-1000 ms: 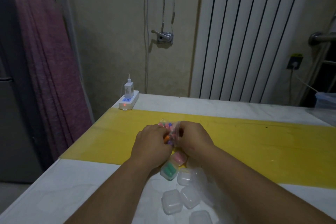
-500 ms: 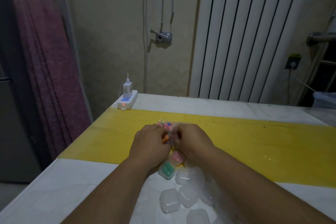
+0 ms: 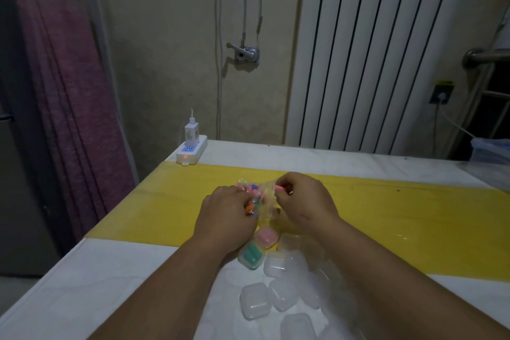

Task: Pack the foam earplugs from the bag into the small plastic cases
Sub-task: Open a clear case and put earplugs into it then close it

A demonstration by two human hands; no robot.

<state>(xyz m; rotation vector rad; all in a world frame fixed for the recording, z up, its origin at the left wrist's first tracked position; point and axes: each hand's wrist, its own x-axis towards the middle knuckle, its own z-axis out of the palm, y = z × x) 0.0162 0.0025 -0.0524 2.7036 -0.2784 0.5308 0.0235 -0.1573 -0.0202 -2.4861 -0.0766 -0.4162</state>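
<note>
My left hand (image 3: 226, 210) grips the crinkly clear bag (image 3: 266, 201) on the worktop (image 3: 82, 284), at twelve o'clock from the plastic cases (image 3: 254, 301). My right hand (image 3: 305, 203) pinches a pink earplug (image 3: 281, 188). I judge it light, squashy foam, best held gently mid-body.

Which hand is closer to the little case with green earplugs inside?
Left. The left hand sits just up-left of the case; the right hand is farther off, up and right.
</note>
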